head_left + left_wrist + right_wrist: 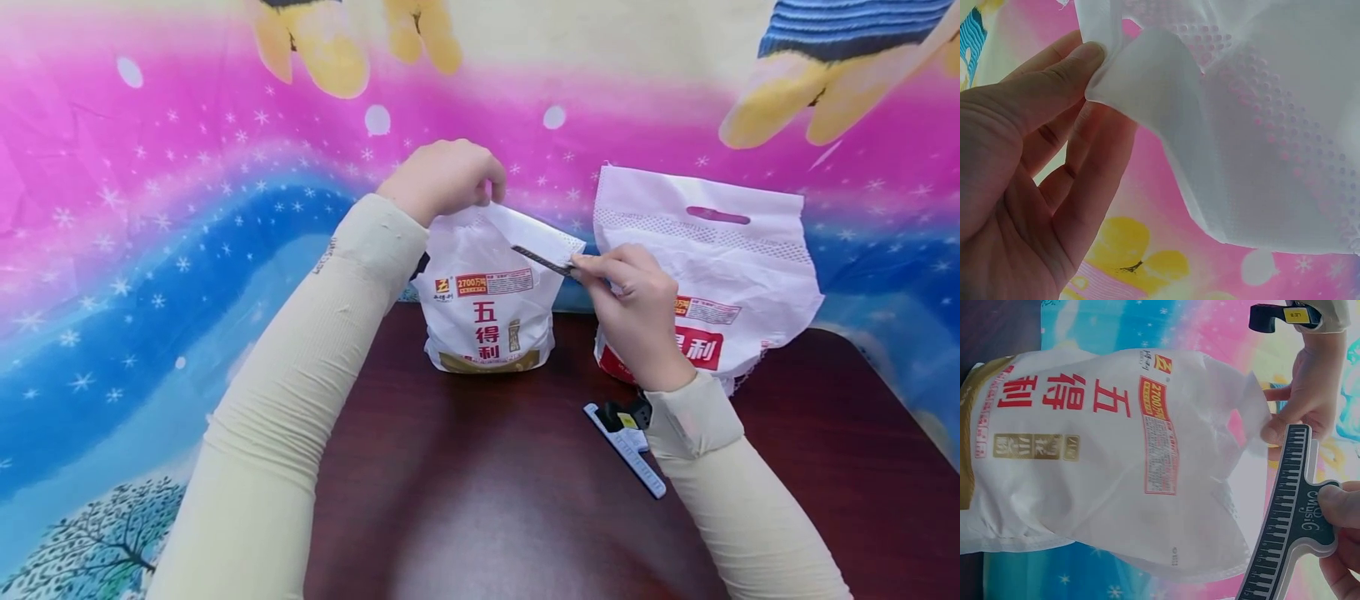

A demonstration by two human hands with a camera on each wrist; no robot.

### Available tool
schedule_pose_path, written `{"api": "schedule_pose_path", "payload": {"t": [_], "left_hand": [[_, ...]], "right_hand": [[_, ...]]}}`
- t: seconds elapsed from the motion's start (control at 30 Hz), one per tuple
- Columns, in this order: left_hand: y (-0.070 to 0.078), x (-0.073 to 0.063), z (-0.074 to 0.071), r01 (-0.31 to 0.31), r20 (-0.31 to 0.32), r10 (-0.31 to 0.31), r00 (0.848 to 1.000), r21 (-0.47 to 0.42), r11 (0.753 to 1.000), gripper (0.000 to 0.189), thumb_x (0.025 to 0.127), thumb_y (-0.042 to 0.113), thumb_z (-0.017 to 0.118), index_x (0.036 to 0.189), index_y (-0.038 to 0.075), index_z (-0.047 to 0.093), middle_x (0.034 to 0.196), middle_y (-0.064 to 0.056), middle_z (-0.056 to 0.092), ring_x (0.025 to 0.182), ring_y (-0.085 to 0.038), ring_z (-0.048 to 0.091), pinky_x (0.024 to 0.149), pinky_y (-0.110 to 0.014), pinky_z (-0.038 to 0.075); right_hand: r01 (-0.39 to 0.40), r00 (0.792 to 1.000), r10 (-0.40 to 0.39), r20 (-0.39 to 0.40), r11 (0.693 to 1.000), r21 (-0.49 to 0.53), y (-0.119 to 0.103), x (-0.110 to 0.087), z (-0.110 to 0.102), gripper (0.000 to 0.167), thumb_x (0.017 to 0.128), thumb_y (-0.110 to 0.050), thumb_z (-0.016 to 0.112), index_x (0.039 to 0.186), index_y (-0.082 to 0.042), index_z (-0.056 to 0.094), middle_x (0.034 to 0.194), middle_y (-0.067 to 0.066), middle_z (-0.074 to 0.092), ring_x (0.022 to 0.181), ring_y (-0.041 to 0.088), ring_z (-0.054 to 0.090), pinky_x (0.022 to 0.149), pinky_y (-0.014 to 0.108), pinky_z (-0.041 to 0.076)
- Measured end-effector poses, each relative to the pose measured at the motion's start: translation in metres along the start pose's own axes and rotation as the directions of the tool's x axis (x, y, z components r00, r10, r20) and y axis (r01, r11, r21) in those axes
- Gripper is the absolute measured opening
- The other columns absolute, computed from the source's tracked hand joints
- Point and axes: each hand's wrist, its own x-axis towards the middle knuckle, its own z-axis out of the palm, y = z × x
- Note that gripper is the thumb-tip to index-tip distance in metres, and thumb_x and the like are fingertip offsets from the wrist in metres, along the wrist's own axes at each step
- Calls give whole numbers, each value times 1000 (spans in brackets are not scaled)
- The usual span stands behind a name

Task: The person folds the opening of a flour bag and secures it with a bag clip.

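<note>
A white flour bag [450,312] with red lettering and a gold base stands upright on the table, its top loose and partly folded over. My left hand [450,179] pinches the bag's top edge between thumb and fingers, as the left wrist view shows at the white cloth [1147,81]. My right hand [637,308] holds a black music clip [1282,519] with a piano-key pattern by its handle, thumb on the tab. In the right wrist view the clip lies across the bag's top corner; whether its jaws grip the cloth I cannot tell.
A second white bag [697,233] with a handle slot stands behind my right hand. A light-coloured clip [626,454] lies on the dark table [465,483] near my right wrist. A patterned cloth backdrop [247,208] hangs close behind the bags.
</note>
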Motion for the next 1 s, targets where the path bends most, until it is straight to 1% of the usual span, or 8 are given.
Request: {"api": "schedule_pose_path", "payload": {"t": [0.1, 0.23, 0.33, 0.5, 0.63, 0.77, 0.87, 1.0], "left_hand": [[0, -1, 0, 7, 2, -7, 1000, -2, 1000, 25, 101, 9, 61, 122, 16, 73, 126, -4, 66, 112, -23, 55, 98, -41, 47], [-1, -1, 0, 5, 0, -5, 1000, -2, 1000, 25, 101, 9, 61, 122, 16, 73, 126, -4, 66, 112, -23, 55, 98, -41, 47], [-1, -1, 1, 9, -1, -9, 1000, -10, 1000, 25, 100, 10, 62, 122, 16, 73, 126, -4, 66, 113, -23, 55, 100, -42, 48], [-2, -1, 1, 11, 1, -11, 1000, -10, 1000, 25, 100, 10, 62, 122, 16, 72, 125, -5, 66, 112, -24, 56, 99, -42, 48], [-3, -2, 1, 4, 0, -4, 1000, 0, 1000, 25, 100, 9, 61, 121, 16, 73, 123, -6, 66, 111, -24, 56, 99, -42, 48], [-3, -3, 1, 6, 0, -6, 1000, -2, 1000, 25, 100, 9, 62, 121, 16, 73, 124, -6, 66, 112, -24, 57, 100, -42, 48], [-2, -4, 1, 6, -2, -6, 1000, -6, 1000, 25, 100, 10, 63, 122, 16, 73, 125, -5, 66, 113, -24, 57, 100, -42, 48], [-2, -3, 2, -10, -15, 10, 1000, 4, 1000, 23, 100, 12, 63, 121, 15, 73, 126, -4, 67, 114, -23, 57, 101, -41, 48]], "right_hand": [[7, 1000, -7, -11, 1000, 1, 0, 4, 0, 19, 84, 4, 80, 102, 3, 78, 86, 19, 69, 84, 30, 61, 78, 8, 42], [6, 1000, -6, -30, 1000, 9, 1, 10, 0, 17, 83, 5, 80, 100, 3, 79, 82, 19, 69, 81, 31, 59, 73, 13, 39], [11, 1000, -11, -26, 1000, -8, 1, 13, -1, 16, 84, 3, 79, 100, 2, 79, 81, 18, 68, 80, 30, 57, 71, 17, 38], [21, 1000, -21, -3, 999, -35, 0, 18, -2, 16, 86, -1, 79, 103, 2, 79, 81, 18, 68, 79, 30, 57, 70, 19, 39], [9, 1000, -9, 16, 999, -39, -1, 21, 0, 17, 87, -2, 78, 104, 1, 78, 81, 18, 67, 77, 28, 55, 67, 20, 38], [-20, 1000, 21, 14, 999, -33, 0, 24, 2, 18, 86, 0, 78, 104, 1, 79, 79, 16, 67, 75, 26, 52, 65, 20, 36], [-23, 999, 24, 21, 999, -38, 1, 25, 2, 17, 86, 1, 78, 103, 2, 79, 78, 16, 66, 73, 25, 51, 65, 19, 35], [-30, 999, 31, 37, 999, -43, 2, 27, 2, 17, 87, 0, 78, 103, 2, 79, 80, 16, 67, 75, 26, 52, 65, 19, 35]]}}
